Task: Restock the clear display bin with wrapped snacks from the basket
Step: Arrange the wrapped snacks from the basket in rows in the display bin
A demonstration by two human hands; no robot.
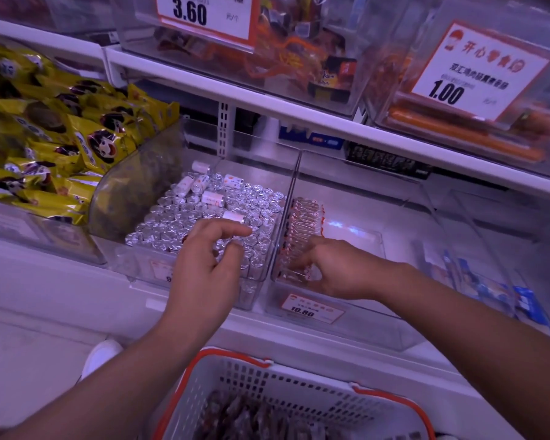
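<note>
The clear display bin (pixel 362 325), with a 10.80 price tag on its front, stands on the lower shelf. A row of wrapped snacks (pixel 302 217) in red-and-white packets stands along its left wall. My right hand (pixel 334 268) reaches into the bin, and its curled fingers grip the near end of that row. My left hand (pixel 210 262) hovers over the neighbouring bin with its fingers loosely spread, holding nothing. The white basket (pixel 286 385) with an orange rim sits below my arms, with dark wrapped snacks (pixel 251 417) lying in it.
The bin of silver foil rolls (pixel 204 214) adjoins the display bin on the left. Yellow snack bags (pixel 61 134) pile up further left. Blue packets (pixel 489 290) lie to the right. An upper shelf (pixel 299 112) carries more clear bins with price cards.
</note>
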